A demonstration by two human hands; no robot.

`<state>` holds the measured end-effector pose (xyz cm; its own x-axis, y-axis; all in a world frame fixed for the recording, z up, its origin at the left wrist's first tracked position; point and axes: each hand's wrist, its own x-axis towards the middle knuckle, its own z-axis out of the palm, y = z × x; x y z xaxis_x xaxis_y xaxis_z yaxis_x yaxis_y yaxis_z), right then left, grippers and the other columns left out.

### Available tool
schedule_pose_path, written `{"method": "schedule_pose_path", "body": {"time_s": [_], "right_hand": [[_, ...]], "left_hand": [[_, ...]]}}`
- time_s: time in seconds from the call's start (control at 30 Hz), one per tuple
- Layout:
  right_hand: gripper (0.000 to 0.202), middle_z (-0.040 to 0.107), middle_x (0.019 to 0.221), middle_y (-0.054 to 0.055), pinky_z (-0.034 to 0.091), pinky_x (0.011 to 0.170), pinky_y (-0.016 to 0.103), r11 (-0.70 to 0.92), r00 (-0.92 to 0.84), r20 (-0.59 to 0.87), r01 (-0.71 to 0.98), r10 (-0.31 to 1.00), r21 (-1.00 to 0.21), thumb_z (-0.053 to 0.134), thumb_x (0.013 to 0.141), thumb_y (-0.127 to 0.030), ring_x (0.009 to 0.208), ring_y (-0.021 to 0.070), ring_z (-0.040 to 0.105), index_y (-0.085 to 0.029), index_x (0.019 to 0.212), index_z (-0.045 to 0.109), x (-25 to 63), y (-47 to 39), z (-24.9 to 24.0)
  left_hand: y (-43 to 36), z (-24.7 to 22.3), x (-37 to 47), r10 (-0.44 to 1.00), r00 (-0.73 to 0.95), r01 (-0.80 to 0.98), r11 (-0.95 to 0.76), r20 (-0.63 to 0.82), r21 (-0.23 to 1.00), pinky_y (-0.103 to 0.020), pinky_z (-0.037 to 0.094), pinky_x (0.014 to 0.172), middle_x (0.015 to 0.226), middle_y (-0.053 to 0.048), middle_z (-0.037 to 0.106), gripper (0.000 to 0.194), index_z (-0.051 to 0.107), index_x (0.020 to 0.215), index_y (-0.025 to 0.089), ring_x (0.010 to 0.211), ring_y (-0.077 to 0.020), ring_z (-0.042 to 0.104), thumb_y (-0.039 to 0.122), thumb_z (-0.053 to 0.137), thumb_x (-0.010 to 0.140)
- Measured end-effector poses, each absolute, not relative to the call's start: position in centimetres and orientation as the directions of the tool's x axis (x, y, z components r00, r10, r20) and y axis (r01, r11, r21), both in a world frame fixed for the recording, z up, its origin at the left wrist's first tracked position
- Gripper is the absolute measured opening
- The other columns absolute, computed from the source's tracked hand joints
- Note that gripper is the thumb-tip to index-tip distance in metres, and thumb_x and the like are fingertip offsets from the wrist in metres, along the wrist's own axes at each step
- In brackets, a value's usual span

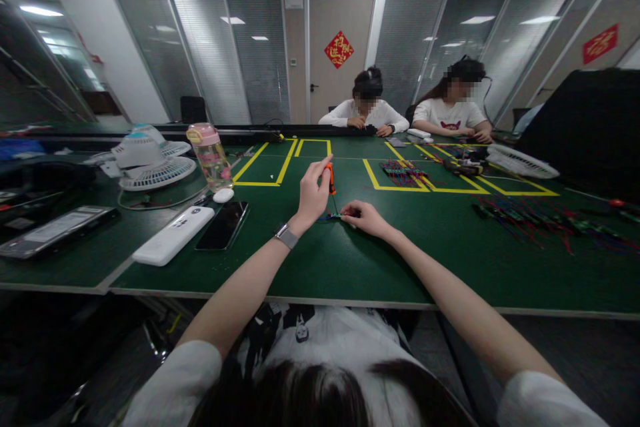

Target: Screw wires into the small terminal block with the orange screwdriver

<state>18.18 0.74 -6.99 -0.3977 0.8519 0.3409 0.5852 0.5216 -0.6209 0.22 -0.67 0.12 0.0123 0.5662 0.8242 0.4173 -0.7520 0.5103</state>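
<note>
My left hand (315,192) is closed around the orange and black handle of a screwdriver (331,180), which stands nearly upright with its shaft pointing down. The screwdriver's tip meets a small green circuit board (336,216) lying on the green table. My right hand (366,219) pinches the right end of this board between thumb and fingers. Thin wires show at the board's left side, partly hidden by my left wrist.
A phone (223,225), a white power bank (174,235) and a pink-lidded bottle (211,157) stand left, beside white fans (157,172). Wired boards (545,217) lie right, with another wire bundle (404,172) near yellow tape. Two people (363,110) sit across the table.
</note>
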Motion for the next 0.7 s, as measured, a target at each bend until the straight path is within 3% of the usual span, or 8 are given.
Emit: {"method": "schedule_pose_path", "body": {"time_s": [0.27, 0.47, 0.7], "right_hand": [[0.017, 0.062, 0.074, 0.003, 0.042, 0.063, 0.025, 0.519, -0.393, 0.342, 0.594, 0.854, -0.615, 0.063, 0.076, -0.026, 0.066, 0.0128, 0.053, -0.014, 0.086, 0.068, 18.09, 0.6, -6.81], [0.017, 0.063, 0.074, 0.003, 0.042, 0.064, 0.025, 0.534, -0.403, 0.352, 0.593, 0.845, -0.603, 0.063, 0.076, -0.027, 0.066, 0.013, 0.053, -0.015, 0.086, 0.069, 18.21, 0.7, -6.9], [0.016, 0.063, 0.076, 0.004, 0.042, 0.065, 0.025, 0.531, -0.401, 0.35, 0.59, 0.846, -0.608, 0.063, 0.077, -0.026, 0.068, 0.0134, 0.054, -0.014, 0.086, 0.069, 18.17, 0.7, -6.9]], "left_hand": [[-0.63, 0.04, 0.21, 0.543, -0.03, 0.492, -0.723, 0.84, 0.485, -0.027, 0.045, 0.08, 0.09, -0.003, 0.058, 0.022, 0.064, 0.107, 0.021, 0.084, -0.0142, 0.055, 0.028, 0.055, 0.089], [-0.57, 0.07, 0.25, 0.566, 0.013, 0.424, -0.75, 0.824, 0.508, -0.027, 0.044, 0.085, 0.101, -0.005, 0.06, 0.03, 0.057, 0.119, 0.021, 0.094, -0.0139, 0.056, 0.022, 0.039, 0.096], [-0.74, 0.14, 0.24, 0.541, 0.009, 0.444, -0.756, 0.841, 0.482, -0.025, 0.045, 0.08, 0.094, -0.004, 0.061, 0.024, 0.06, 0.113, 0.02, 0.086, -0.0135, 0.056, 0.024, 0.048, 0.092]]}}
